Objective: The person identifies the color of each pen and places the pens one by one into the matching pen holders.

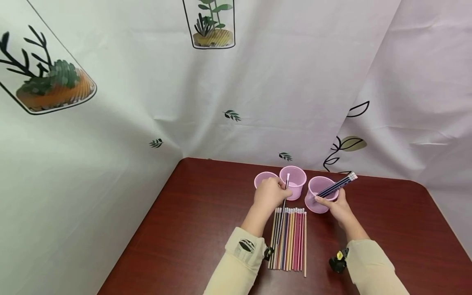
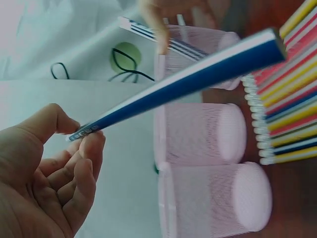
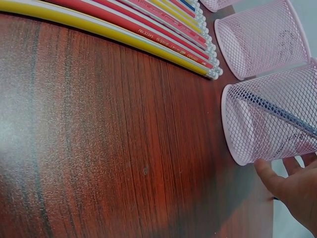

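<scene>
My left hand (image 1: 270, 193) pinches a blue-and-white striped pencil (image 2: 183, 87) near its eraser end, between thumb and fingertips. That pencil slants above a row of pencils (image 1: 295, 241) in yellow, red, blue and other colours, lying side by side on the table. At the right, a pink mesh pencil cup (image 1: 312, 203) holds several dark striped pencils (image 1: 336, 186), leaning right with white erasers up. My right hand (image 1: 343, 211) holds this cup at its right side, thumb across the front; in the right wrist view its fingers touch the mesh.
A second pink mesh cup (image 1: 296, 191) stands left of the held one, and a third cup (image 1: 262, 176) lies beyond my left hand, partly hidden. The dark red wooden table (image 1: 191, 221) ends at a printed white cloth (image 1: 258, 102) behind.
</scene>
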Tool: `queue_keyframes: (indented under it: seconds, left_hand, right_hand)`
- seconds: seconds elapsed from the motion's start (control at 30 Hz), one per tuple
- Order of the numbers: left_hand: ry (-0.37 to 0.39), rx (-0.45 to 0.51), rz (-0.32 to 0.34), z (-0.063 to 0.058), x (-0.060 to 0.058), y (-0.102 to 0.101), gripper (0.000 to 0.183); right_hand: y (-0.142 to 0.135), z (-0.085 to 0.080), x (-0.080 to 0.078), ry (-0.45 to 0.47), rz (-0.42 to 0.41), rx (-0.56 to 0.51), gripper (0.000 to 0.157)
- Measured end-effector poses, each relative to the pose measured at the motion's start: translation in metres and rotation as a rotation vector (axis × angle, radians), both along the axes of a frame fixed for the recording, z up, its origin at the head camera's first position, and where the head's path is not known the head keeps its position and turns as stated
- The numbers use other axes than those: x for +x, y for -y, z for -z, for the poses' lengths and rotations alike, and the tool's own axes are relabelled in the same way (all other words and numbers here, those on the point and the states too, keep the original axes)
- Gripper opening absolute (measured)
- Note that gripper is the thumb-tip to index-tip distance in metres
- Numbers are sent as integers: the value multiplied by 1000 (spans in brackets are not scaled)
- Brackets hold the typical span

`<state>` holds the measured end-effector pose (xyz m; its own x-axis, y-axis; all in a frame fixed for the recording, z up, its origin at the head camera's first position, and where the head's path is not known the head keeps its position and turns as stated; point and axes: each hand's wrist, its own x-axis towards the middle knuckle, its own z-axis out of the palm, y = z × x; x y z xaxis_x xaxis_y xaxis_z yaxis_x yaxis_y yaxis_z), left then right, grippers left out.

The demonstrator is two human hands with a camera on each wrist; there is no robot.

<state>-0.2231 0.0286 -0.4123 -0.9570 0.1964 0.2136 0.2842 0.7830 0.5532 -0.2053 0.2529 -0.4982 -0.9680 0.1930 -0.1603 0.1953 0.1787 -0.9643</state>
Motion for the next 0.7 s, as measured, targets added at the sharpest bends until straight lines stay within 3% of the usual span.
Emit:
queue_keyframes:
  seconds: [0.27,0.43,0.57,0.7]
  left_hand:
    - [-90,48,11,-34,-11,-20,18]
    - [-192,103,32,-46,-17,-36,20]
    - [-264,228,108,-47,-21,-52,22]
    - [-259,268,230,-31,-24,-71,24]
  right_hand:
    - [-1,0,0,-1,-2,6,92]
    - [-1,0,-1,-7,-4,12,92]
    - [-1,1,-2,-13,-6,7,91]
    - [-2,2,-2,-20,-12,5,91]
